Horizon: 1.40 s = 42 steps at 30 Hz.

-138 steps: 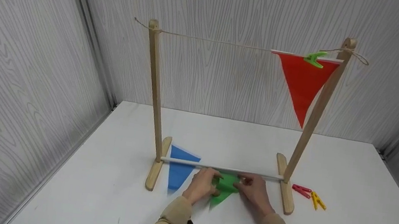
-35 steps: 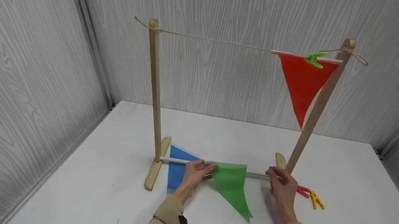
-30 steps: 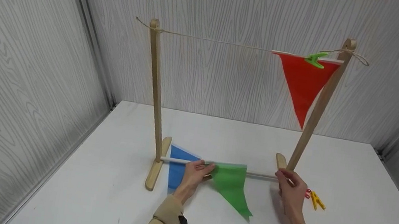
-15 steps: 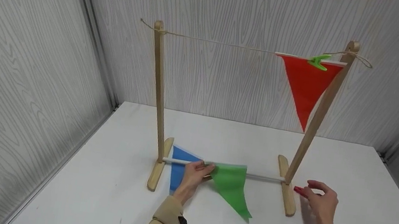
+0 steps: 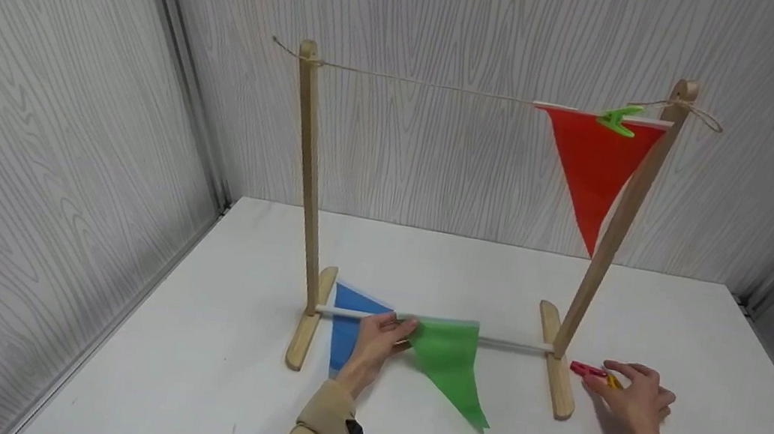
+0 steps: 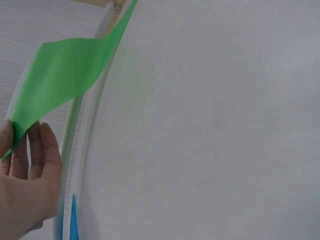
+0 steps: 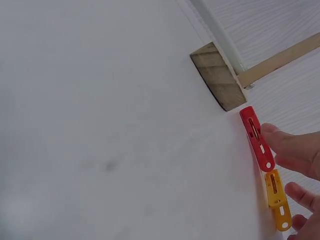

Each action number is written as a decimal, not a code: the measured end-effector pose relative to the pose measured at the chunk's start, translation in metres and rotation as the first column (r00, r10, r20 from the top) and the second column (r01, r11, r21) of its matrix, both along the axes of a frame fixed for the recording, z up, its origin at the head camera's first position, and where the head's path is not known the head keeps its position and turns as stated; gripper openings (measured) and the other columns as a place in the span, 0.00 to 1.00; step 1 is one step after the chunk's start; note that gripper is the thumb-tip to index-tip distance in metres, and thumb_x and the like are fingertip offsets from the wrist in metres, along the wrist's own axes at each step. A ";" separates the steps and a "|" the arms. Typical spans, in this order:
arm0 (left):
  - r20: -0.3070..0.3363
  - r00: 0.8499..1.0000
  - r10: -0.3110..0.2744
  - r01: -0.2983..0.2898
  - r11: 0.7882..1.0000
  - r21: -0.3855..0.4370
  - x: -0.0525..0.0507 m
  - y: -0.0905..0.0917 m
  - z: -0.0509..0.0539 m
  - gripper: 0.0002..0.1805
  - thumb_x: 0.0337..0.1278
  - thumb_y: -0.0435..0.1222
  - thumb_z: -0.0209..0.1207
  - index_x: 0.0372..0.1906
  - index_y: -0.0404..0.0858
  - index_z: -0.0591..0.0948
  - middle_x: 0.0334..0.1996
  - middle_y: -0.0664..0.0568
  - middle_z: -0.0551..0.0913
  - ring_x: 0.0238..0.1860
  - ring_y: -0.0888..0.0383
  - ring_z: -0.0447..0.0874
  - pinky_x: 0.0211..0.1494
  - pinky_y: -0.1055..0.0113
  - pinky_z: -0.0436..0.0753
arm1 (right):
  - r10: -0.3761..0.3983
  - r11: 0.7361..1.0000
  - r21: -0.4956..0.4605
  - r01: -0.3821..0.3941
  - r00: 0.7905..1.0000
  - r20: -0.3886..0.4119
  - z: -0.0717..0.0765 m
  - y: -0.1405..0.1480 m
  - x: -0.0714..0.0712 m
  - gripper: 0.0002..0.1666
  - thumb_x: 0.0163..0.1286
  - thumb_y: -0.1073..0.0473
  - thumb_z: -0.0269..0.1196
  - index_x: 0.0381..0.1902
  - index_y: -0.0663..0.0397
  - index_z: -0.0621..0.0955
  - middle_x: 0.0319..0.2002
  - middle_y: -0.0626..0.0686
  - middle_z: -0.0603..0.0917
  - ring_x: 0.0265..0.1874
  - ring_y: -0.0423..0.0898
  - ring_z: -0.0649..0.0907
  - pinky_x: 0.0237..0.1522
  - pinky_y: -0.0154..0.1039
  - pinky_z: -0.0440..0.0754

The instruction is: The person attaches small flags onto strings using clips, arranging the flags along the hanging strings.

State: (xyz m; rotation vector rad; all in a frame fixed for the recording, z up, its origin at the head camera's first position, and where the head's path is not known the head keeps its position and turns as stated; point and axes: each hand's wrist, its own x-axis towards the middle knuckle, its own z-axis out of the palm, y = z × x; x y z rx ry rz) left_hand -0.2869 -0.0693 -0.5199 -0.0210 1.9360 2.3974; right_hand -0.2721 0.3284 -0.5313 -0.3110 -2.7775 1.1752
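My left hand (image 5: 379,338) pinches the upper left corner of a green pennant (image 5: 447,354), lifted before the stand's white crossbar. In the left wrist view the pennant (image 6: 65,70) stretches away from the thumb and fingers, with its white-edged side outward. My right hand (image 5: 634,399) is low beside a red clothespin (image 5: 585,368) and a yellow clothespin (image 5: 614,381). Its thumb and fingers are parted around the pegs, seemingly without squeezing either. In the right wrist view the red clothespin (image 7: 257,139) and yellow clothespin (image 7: 278,200) lie end to end by the fingertips.
A wooden stand (image 5: 307,183) holds a string (image 5: 421,83) between two posts. From it hangs a red pennant (image 5: 597,163), held by a green clothespin (image 5: 619,119). A blue pennant (image 5: 344,340) lies on the table (image 5: 204,388), partly under the white crossbar (image 5: 513,343).
Letting go of the white crossbar area, my right hand has moved right to the clothespins; the red one shifted slightly. Earlier both hands handled the green pennant; now only the left holds it.
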 end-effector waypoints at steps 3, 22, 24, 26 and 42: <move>0.002 1.000 -0.001 0.001 1.000 -0.004 0.001 0.000 0.000 0.18 0.66 0.35 0.64 0.54 0.25 0.80 0.41 0.46 0.90 0.44 0.58 0.89 0.57 0.57 0.87 | 0.013 1.000 0.003 -0.013 0.999 0.032 -0.003 0.001 -0.001 0.32 0.68 0.51 0.66 0.62 0.69 0.75 0.70 0.79 0.53 0.66 0.80 0.49 0.62 0.75 0.48; 0.019 1.000 -0.008 0.008 1.000 0.009 0.000 -0.001 -0.001 0.19 0.66 0.35 0.64 0.55 0.26 0.80 0.41 0.47 0.89 0.45 0.58 0.89 0.58 0.58 0.87 | -0.060 0.996 -0.075 0.044 0.972 -0.227 -0.005 -0.017 0.001 0.23 0.72 0.53 0.65 0.55 0.66 0.81 0.55 0.69 0.81 0.59 0.63 0.68 0.59 0.61 0.56; 0.017 1.000 -0.008 0.008 1.000 0.014 0.000 0.000 0.000 0.18 0.66 0.35 0.64 0.54 0.26 0.81 0.40 0.49 0.89 0.44 0.59 0.89 0.57 0.58 0.87 | -0.078 0.994 -0.099 0.053 0.963 -0.259 -0.003 -0.020 0.000 0.23 0.72 0.53 0.65 0.56 0.66 0.81 0.53 0.68 0.82 0.56 0.60 0.71 0.57 0.57 0.58; 0.017 1.000 -0.007 0.006 1.000 0.015 0.000 0.000 0.000 0.17 0.66 0.35 0.64 0.52 0.26 0.81 0.39 0.50 0.90 0.44 0.60 0.89 0.57 0.58 0.87 | -0.100 0.990 -0.121 0.069 0.955 -0.279 -0.001 -0.022 0.000 0.24 0.73 0.53 0.65 0.57 0.66 0.81 0.52 0.68 0.82 0.53 0.57 0.71 0.53 0.53 0.60; 0.008 1.000 0.014 -0.014 1.000 0.027 0.000 0.001 0.005 0.17 0.66 0.35 0.64 0.51 0.25 0.81 0.40 0.48 0.89 0.42 0.60 0.89 0.56 0.58 0.88 | -0.224 0.868 -0.494 0.057 0.931 -0.287 0.011 -0.030 -0.004 0.26 0.79 0.46 0.54 0.64 0.58 0.77 0.41 0.29 0.77 0.45 0.34 0.71 0.40 0.24 0.70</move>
